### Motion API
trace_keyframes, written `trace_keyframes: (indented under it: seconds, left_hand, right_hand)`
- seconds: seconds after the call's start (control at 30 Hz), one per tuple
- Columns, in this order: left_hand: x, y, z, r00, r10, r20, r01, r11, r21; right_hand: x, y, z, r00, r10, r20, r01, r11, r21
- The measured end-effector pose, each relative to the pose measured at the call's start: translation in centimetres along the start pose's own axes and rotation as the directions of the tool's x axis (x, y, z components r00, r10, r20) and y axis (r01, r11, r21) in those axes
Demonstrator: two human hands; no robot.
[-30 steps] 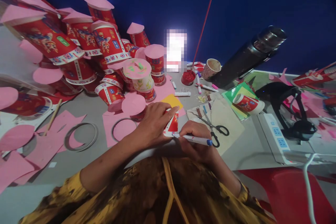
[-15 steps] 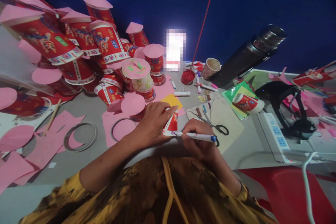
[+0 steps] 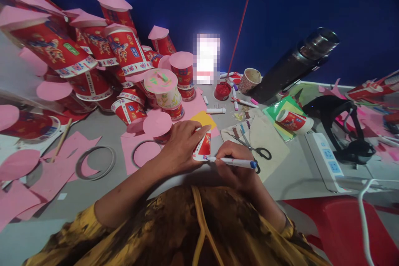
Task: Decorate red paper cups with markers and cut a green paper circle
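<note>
My left hand (image 3: 182, 145) is wrapped round a red paper cup (image 3: 203, 146) near the table's front edge, hiding most of it. Small flower marks show on the cup's white rim band. In my right hand (image 3: 235, 160) is a white marker (image 3: 238, 162) with a blue end, pinched between the fingers. Its tip touches or nearly touches the white band. Just beyond the cup lies a piece of yellow paper (image 3: 204, 119). Black-handled scissors (image 3: 263, 153) rest on beige cloth to the right of my right hand.
Red cups (image 3: 131, 50) with pink paper tops are stacked at the left. Tape rings (image 3: 79, 164) lie among pink paper (image 3: 73, 153). Loose markers (image 3: 215, 111), a red pot (image 3: 222, 91) with a stick, and a black thermos (image 3: 296, 64) stand behind. A power strip (image 3: 322, 158) is at the right.
The view has shifted very slightly. Both hands keep their hold on the cup and the marker, with hardly any visible movement.
</note>
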State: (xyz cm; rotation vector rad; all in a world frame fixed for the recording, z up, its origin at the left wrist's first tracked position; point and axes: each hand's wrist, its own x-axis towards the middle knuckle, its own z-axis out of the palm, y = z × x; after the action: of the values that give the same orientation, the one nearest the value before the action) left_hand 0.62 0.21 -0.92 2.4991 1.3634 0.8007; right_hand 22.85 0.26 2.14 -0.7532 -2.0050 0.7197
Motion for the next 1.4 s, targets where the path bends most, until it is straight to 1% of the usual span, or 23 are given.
trace_keyframes:
  seconds: [0.13, 0.27, 0.47, 0.63, 0.77, 0.93, 1.07, 1.3, 1.37, 1.4]
  left_hand:
    - [-0.02, -0.04, -0.13, 1.0, -0.012, 0.027, 0.012, 1.0, -0.015]
    - [0.02, -0.01, -0.27, 0.998, -0.03, 0.049, 0.031, 0.999, -0.031]
    - [0.09, 0.12, -0.11, 0.999, -0.032, 0.007, 0.032, 0.999, -0.035]
    - [0.07, 0.14, -0.12, 0.999, -0.029, 0.02, 0.03, 0.999, -0.046]
    - [-0.01, 0.12, -0.05, 1.0, -0.012, 0.001, 0.012, 1.0, -0.022]
    - [-0.01, 0.1, 0.01, 1.0, -0.025, 0.017, 0.025, 1.0, -0.014]
    - [0.06, 0.15, -0.05, 1.0, -0.021, 0.016, 0.021, 1.0, -0.019]
    - [0.11, 0.17, -0.16, 0.998, -0.043, 0.038, 0.045, 0.998, -0.05]
    - [0.08, 0.13, -0.16, 0.999, -0.035, 0.033, 0.036, 0.998, -0.047]
    - [0.06, 0.12, -0.16, 0.999, -0.03, 0.031, 0.031, 0.999, -0.044]
  right_hand:
    - [0.05, 0.02, -0.22, 0.999, 0.017, -0.05, -0.018, 1.0, -0.009]
    - [0.07, 0.07, -0.24, 1.0, 0.009, -0.018, -0.009, 0.999, -0.036]
    - [0.11, 0.0, -0.06, 1.0, -0.009, 0.002, 0.009, 0.999, -0.051]
    - [0.12, 0.1, 0.08, 0.999, -0.035, 0.014, 0.035, 0.998, -0.049]
    - [0.03, 0.22, 0.2, 0.999, -0.039, 0.013, 0.039, 0.997, -0.063]
    - [0.0, 0.25, 0.22, 1.0, -0.018, 0.023, 0.019, 0.997, -0.075]
    - [0.01, 0.26, 0.23, 0.999, -0.023, 0.025, 0.024, 0.999, -0.044]
    - [0.07, 0.08, 0.1, 0.999, 0.02, 0.038, -0.019, 0.999, -0.045]
    - [-0.01, 0.0, 0.1, 1.0, 0.021, 0.024, -0.02, 0.999, -0.034]
    - [-0.12, 0.01, 0.14, 1.0, 0.027, -0.003, -0.028, 0.999, -0.029]
